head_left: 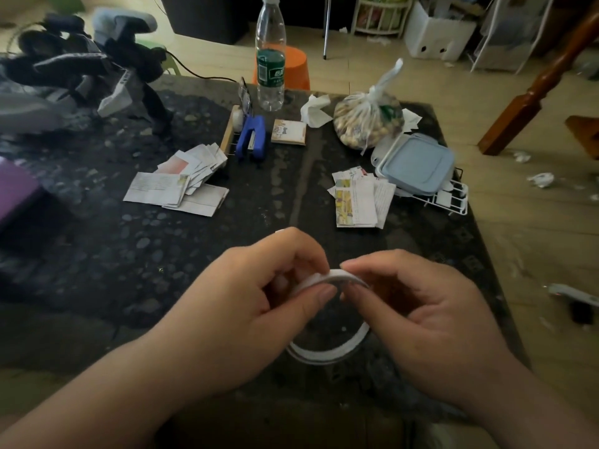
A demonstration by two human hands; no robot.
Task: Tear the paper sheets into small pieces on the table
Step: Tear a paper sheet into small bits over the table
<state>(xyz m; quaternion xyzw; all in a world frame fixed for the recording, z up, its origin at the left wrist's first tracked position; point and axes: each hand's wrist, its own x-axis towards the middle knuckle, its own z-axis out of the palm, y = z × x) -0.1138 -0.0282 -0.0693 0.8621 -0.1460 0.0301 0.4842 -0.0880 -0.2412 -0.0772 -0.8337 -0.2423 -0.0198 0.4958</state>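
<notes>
Both my hands are low over the near middle of the dark table. Between them is a thin white loop, either a curled paper strip or a tape ring; I cannot tell which. My left hand pinches its top edge between thumb and forefinger. Right beside it, my right hand pinches the same top edge, fingertips almost touching the left ones. A pile of torn paper pieces lies at mid left. A second stack of pieces lies at mid right.
At the back stand a clear water bottle, a blue stapler, a small notepad, a crumpled tissue and a tied bag of nuts. A pale blue lidded box sits on a white rack at right. Dark clothing is heaped back left.
</notes>
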